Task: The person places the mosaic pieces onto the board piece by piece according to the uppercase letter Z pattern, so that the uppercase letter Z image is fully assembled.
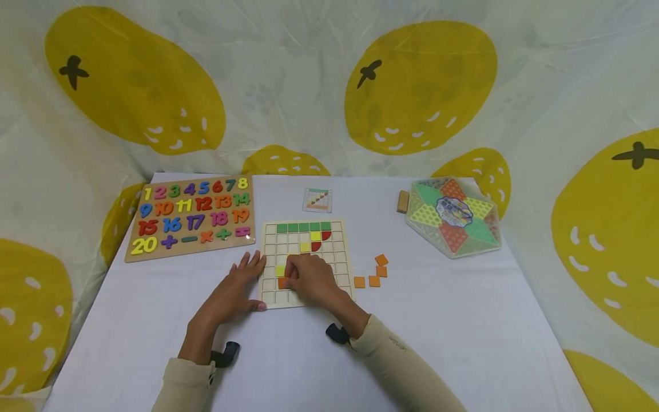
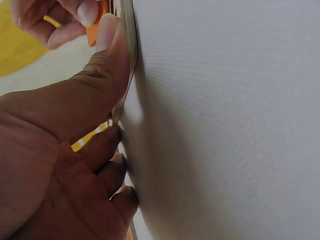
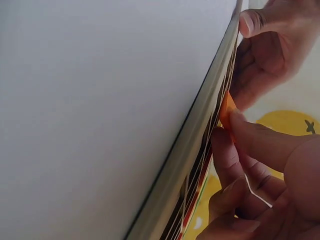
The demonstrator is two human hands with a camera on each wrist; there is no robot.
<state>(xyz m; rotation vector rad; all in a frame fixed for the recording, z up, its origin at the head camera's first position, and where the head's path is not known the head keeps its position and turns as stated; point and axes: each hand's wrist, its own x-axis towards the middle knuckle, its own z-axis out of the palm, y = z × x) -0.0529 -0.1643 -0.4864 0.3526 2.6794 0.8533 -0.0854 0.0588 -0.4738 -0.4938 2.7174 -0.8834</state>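
A wooden grid board lies on the white table. Along its top row runs a line of green square tiles; below, yellow tiles and red rounded pieces form a diagonal, partly hidden by my right hand. That hand pinches an orange square tile between thumb and fingers, low on the board's left side. My left hand rests against the board's left edge, fingers spread, thumb touching the lower left corner. Several loose orange tiles lie right of the board.
Behind the board lies a small pattern card. A number puzzle board is at the back left. At the back right are a star-patterned hexagonal game box and a small wooden block. A fruit-print curtain hangs behind the table.
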